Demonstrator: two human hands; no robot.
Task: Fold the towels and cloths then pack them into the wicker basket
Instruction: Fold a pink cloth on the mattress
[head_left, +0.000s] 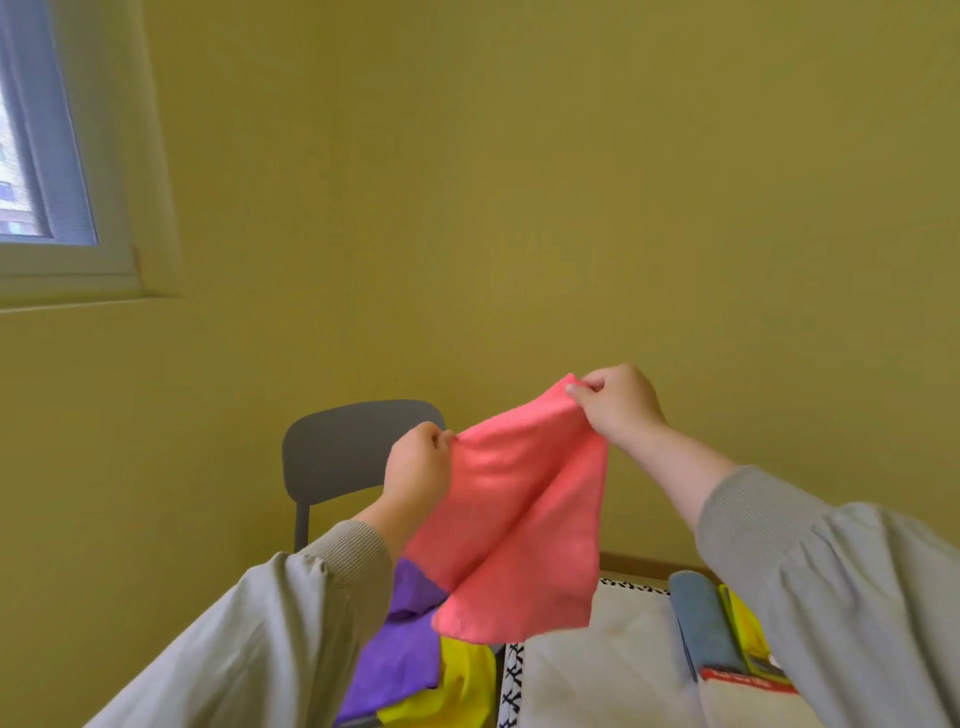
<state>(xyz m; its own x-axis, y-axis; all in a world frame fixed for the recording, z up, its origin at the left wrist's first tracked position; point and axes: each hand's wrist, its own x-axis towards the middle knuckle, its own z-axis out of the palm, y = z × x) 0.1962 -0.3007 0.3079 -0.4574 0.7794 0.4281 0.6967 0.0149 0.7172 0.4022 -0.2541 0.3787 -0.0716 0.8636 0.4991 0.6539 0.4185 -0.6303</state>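
Nearest: grey sleeves, left (249, 649) and right (831, 597), both arms raised. Below them on the desk (644, 569): purple cloth (400, 660) and yellow cloth (462, 686), loose and rumpled, touching at the left. A white cover (597, 665) with black-patterned trim is in the middle. On the right, a folded grey-blue cloth (701, 623) lies just beside a yellow-green one (748, 629). Pink cloth (519, 519) is in the air above the desk, hanging unfolded (creased down the middle). Left hand (418, 467) grip is clamped on its top left corner, and right hand (618, 405) grip is pinched on the top right corner, held higher. Behind: dark grey chair (337, 452), then the olive wall (519, 182), with a window (41, 156) upper left.
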